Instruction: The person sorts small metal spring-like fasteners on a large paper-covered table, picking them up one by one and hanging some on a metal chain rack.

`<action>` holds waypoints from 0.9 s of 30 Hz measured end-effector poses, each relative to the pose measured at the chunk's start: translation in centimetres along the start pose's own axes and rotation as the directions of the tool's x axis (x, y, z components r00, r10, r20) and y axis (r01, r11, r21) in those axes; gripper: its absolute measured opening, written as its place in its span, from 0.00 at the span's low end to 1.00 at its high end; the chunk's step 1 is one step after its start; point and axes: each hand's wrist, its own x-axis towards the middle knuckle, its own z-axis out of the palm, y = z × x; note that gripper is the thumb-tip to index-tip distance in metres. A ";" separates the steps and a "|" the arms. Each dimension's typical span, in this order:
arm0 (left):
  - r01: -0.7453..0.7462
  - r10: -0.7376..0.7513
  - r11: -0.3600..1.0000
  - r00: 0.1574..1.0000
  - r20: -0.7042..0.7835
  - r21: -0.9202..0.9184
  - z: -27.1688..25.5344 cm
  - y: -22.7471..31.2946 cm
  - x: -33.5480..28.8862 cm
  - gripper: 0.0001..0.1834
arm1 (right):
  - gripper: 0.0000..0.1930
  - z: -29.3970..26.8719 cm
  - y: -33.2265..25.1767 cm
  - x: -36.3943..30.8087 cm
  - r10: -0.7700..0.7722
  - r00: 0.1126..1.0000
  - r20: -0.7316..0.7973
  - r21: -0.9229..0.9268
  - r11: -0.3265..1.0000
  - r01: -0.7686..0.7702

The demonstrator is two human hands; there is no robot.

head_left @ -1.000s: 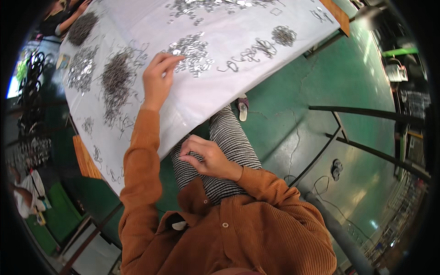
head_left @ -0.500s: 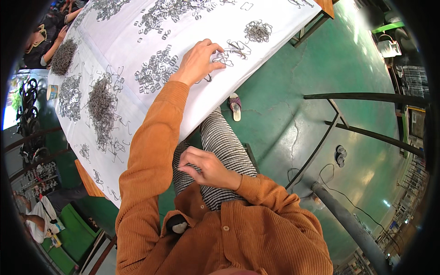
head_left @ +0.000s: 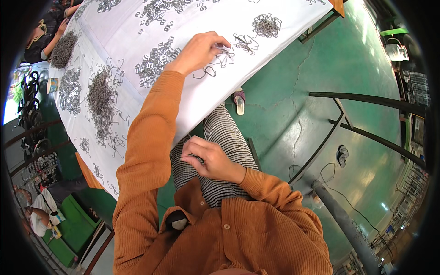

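Stretched over the white-covered table (head_left: 192,98), my left hand (head_left: 201,51) has its thumb and index finger slightly apart. Its fingertips are at the edge of a loose group of bent wire pieces (head_left: 224,58); I see nothing held between them. Another small cluster of bent wires (head_left: 245,43) lies just to the right, and a few wire pieces (head_left: 207,72) lie below the hand. Over my lap, my right hand (head_left: 208,158) is closed in a pinch. A thin metallic bit shows at its fingertips, too small to name.
Flat metal buckle-like pieces (head_left: 156,62) are heaped left of my left hand. Farther left lies a dark tangle of wire hooks (head_left: 101,103). A round wire heap (head_left: 267,25) sits near the table's right edge. Black metal bars (head_left: 366,100) cross the right side.
My left hand has lifted slightly up and away from the bent wires, its thumb and index finger closer together. More wire pieces show beneath it. My right hand stays pinched over my lap, slightly higher.
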 end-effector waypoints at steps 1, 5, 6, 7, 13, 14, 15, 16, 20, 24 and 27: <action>0.032 -0.033 0.999 0.999 -0.030 -0.034 -0.3 -0.3 -0.4 0.08 | 0.06 0.1 0.0 0.0 -0.014 1.000 -0.014 0.000 1.000 0.014; 0.167 -0.167 0.986 0.986 -0.002 -0.013 -2.5 -0.2 -2.2 0.10 | 0.07 0.1 -0.1 -0.1 0.037 0.999 0.029 -0.030 0.999 -0.036; 0.151 -0.151 0.988 0.986 0.075 0.015 -2.9 -0.1 -2.7 0.13 | 0.07 0.1 0.0 -0.1 0.032 0.999 0.029 -0.025 0.999 -0.031; 0.095 -0.099 0.995 0.992 0.079 0.043 -2.7 0.1 -3.1 0.14 | 0.07 0.2 0.0 0.0 0.027 0.999 0.030 -0.021 0.999 -0.026; 0.046 -0.066 0.992 0.983 0.169 0.120 -1.9 0.1 -5.6 0.18 | 0.05 0.5 0.0 0.5 -0.013 1.000 0.028 -0.012 1.000 0.014; 0.048 -0.062 0.995 0.986 0.154 0.091 -1.8 0.0 -5.7 0.17 | 0.05 0.5 0.0 0.5 -0.018 1.000 0.024 -0.007 1.000 0.018; 0.050 -0.058 0.997 0.989 0.137 0.063 -1.7 0.0 -5.8 0.17 | 0.05 0.6 0.0 0.5 -0.016 1.000 0.023 -0.014 1.000 0.017; 0.052 -0.056 0.998 0.991 0.120 0.035 -1.6 0.0 -5.9 0.16 | 0.05 0.7 0.1 0.4 -0.015 1.000 0.022 -0.021 1.000 0.015; -0.023 0.005 0.991 0.991 0.132 0.133 -2.2 0.9 -6.3 0.13 | 0.05 1.1 -0.1 0.2 -0.023 0.999 0.029 -0.035 0.999 0.024; 0.032 -0.017 0.994 0.991 -0.135 0.107 -3.5 -0.3 -7.8 0.11 | 0.05 1.3 -0.4 -0.1 -0.029 0.999 0.029 -0.053 0.998 0.031; 0.204 -0.185 0.979 0.931 -0.316 0.029 -4.3 -2.2 -9.9 0.09 | 0.06 1.3 -0.6 -0.3 -0.029 0.999 0.018 -0.056 0.998 0.030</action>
